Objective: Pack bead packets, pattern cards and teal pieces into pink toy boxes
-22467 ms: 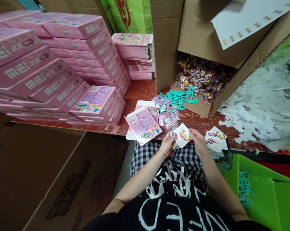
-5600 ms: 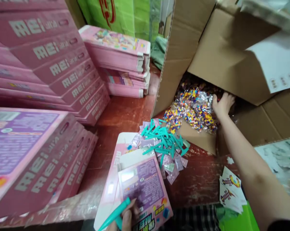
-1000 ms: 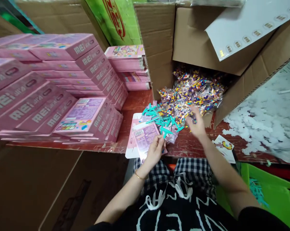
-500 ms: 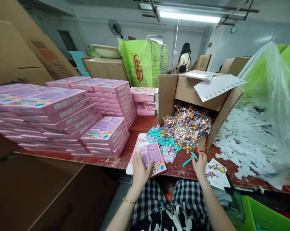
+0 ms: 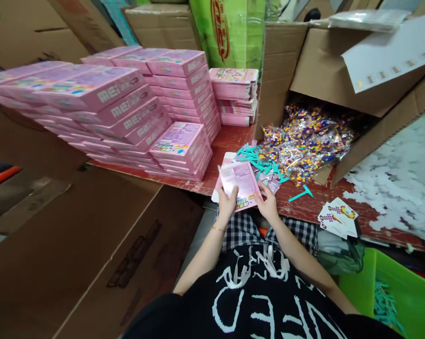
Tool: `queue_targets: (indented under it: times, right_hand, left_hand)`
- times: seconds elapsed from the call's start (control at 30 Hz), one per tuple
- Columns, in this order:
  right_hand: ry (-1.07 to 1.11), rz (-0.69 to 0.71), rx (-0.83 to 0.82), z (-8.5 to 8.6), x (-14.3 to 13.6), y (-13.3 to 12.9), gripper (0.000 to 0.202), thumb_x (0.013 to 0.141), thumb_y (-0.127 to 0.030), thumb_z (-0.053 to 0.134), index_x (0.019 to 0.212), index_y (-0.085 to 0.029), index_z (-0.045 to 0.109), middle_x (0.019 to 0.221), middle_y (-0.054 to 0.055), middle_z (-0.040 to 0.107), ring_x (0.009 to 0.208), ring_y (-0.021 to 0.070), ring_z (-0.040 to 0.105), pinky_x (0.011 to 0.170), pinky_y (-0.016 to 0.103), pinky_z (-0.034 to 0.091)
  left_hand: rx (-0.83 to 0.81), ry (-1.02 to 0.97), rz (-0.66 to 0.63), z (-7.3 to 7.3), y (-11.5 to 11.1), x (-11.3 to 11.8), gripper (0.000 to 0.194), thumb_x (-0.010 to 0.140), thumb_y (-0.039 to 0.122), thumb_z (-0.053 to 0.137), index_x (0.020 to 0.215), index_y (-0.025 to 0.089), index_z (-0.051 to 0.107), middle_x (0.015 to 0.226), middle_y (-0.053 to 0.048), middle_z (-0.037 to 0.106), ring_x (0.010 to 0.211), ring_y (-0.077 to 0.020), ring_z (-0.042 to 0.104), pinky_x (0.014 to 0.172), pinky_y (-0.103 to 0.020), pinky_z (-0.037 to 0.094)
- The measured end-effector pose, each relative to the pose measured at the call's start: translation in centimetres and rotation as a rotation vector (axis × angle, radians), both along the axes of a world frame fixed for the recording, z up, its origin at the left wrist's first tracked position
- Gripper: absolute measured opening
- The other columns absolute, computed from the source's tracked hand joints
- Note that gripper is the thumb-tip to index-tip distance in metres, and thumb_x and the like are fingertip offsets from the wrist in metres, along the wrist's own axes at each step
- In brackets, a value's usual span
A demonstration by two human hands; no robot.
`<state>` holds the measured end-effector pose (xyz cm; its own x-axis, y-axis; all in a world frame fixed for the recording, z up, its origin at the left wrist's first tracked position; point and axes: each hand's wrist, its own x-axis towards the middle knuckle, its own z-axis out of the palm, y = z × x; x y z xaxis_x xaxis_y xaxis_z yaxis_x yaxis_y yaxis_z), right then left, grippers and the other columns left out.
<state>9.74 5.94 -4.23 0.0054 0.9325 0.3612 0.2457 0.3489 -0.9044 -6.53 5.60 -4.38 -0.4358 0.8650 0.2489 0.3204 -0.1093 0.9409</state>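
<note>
A flat pink-and-purple printed box [image 5: 245, 176] is tilted up near the front edge of the table. My left hand [image 5: 228, 203] grips its left side, thumb lying across the printed face. At the opposite side my right hand [image 5: 268, 203] has its fingers closed on the edge. Under the box lies a pink-and-white sheet or tray [image 5: 217, 188], mostly covered. Just beyond are a heap of teal T-shaped plastic tools [image 5: 252, 157] and small purple packets [image 5: 270, 181]. One separate teal T-shaped tool [image 5: 302, 193] rests to the right of my hands.
Stacked pink boxes [image 5: 102, 87] fill the left of the red table [image 5: 229, 136]. An open carton [image 5: 281, 70] holds bags of coloured beads [image 5: 304, 146]. Printed cards [image 5: 339, 216] and white pieces [image 5: 403, 183] lie right. Below is a green bin [image 5: 360, 278].
My right hand has left the teal T-shaped tool and moved left onto the box. The box is now tilted up between both hands. The view has tipped downward.
</note>
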Motion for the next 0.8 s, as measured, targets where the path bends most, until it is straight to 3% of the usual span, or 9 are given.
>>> queue_targets:
  times: [0.07, 0.13, 0.2, 0.27, 0.4, 0.5, 0.57, 0.7, 0.8]
  right_hand:
    - [0.136, 0.018, 0.007, 1.0, 0.2, -0.9, 0.057, 0.085, -0.036, 0.063, 0.137, -0.021, 0.046, 0.131, 0.014, 0.056, 0.118, 0.0241, 0.057, 0.1, 0.042, 0.05]
    - [0.22, 0.073, -0.016, 2.0, 1.0, -1.7, 0.07, 0.079, -0.038, 0.072, 0.14, -0.022, 0.041, 0.13, 0.013, 0.056, 0.117, 0.0241, 0.058, 0.1, 0.041, 0.05]
    - [0.253, 0.15, -0.064, 2.8, 2.2, -2.5, 0.071, 0.071, -0.041, 0.078, 0.133, -0.022, 0.047, 0.121, 0.011, 0.061, 0.11, 0.0248, 0.062, 0.097, 0.042, 0.052]
    - [0.24, 0.249, -0.096, 3.6, 3.6, -3.3, 0.058, 0.069, -0.044, 0.078, 0.119, -0.022, 0.057, 0.114, 0.01, 0.065, 0.105, 0.0256, 0.064, 0.095, 0.042, 0.053]
    - [0.2, 0.367, -0.084, 5.2, 5.6, -5.0, 0.037, 0.075, -0.043, 0.073, 0.106, -0.025, 0.064, 0.117, 0.008, 0.066, 0.111, 0.0273, 0.061, 0.103, 0.046, 0.046]
    - [0.131, 0.351, -0.116, 5.4, 6.1, -5.9, 0.034, 0.075, -0.042, 0.072, 0.105, -0.025, 0.066, 0.116, 0.007, 0.068, 0.113, 0.0285, 0.06, 0.104, 0.048, 0.044]
    - [0.053, 0.368, -0.156, 4.7, 6.3, -6.4, 0.035, 0.074, -0.037, 0.074, 0.106, -0.024, 0.068, 0.112, 0.007, 0.069, 0.11, 0.0282, 0.062, 0.102, 0.047, 0.046]
    - [-0.028, 0.437, -0.222, 2.6, 7.2, -7.2, 0.032, 0.073, -0.029, 0.076, 0.104, -0.022, 0.071, 0.103, 0.006, 0.072, 0.089, 0.0241, 0.068, 0.086, 0.041, 0.055]
    - [-0.053, 0.453, -0.218, 2.1, 7.2, -7.5, 0.028, 0.076, -0.03, 0.075, 0.102, -0.022, 0.072, 0.1, 0.006, 0.073, 0.086, 0.0235, 0.069, 0.081, 0.039, 0.057]
  left_hand:
    - [0.117, -0.103, 0.01, 0.5, -1.1, 0.3, 0.063, 0.081, 0.052, 0.064, 0.126, 0.02, 0.033, 0.123, -0.017, 0.054, 0.111, -0.0252, 0.061, 0.097, -0.044, 0.048]
    - [0.233, -0.111, 0.025, 0.9, -2.3, 0.4, 0.082, 0.065, 0.059, 0.076, 0.124, 0.02, 0.034, 0.119, -0.014, 0.055, 0.103, -0.0246, 0.065, 0.093, -0.041, 0.051]
    - [0.303, -0.014, 0.021, 1.2, -3.4, 0.3, 0.094, 0.044, 0.065, 0.084, 0.116, 0.019, 0.043, 0.108, -0.011, 0.058, 0.095, -0.0261, 0.066, 0.089, -0.042, 0.053]
    - [0.327, 0.071, -0.081, 1.9, -4.5, 0.1, 0.09, 0.032, 0.065, 0.086, 0.102, 0.02, 0.052, 0.097, -0.007, 0.06, 0.088, -0.0268, 0.067, 0.085, -0.044, 0.054]
    - [0.246, -0.01, -0.391, 4.2, -6.0, 0.3, 0.06, 0.046, 0.063, 0.084, 0.081, 0.025, 0.052, 0.084, -0.005, 0.065, 0.08, -0.0255, 0.068, 0.077, -0.046, 0.056]
    - [0.176, -0.097, -0.425, 5.2, -6.9, 0.3, 0.048, 0.064, 0.068, 0.069, 0.074, 0.026, 0.048, 0.081, -0.005, 0.067, 0.078, -0.025, 0.069, 0.075, -0.047, 0.056]
    - [0.121, -0.077, -0.399, 4.7, -7.6, -0.1, 0.051, 0.061, 0.071, 0.069, 0.076, 0.027, 0.049, 0.081, -0.005, 0.068, 0.078, -0.0253, 0.069, 0.075, -0.047, 0.056]
    - [0.043, 0.103, -0.247, 2.3, -9.5, -1.4, 0.079, 0.028, 0.064, 0.086, 0.087, 0.022, 0.052, 0.086, -0.006, 0.068, 0.081, -0.0275, 0.068, 0.076, -0.044, 0.056]
    - [0.006, 0.136, -0.211, 1.8, -10.0, -1.9, 0.077, 0.029, 0.059, 0.089, 0.087, 0.019, 0.056, 0.078, -0.003, 0.066, 0.073, -0.0256, 0.067, 0.071, -0.04, 0.056]
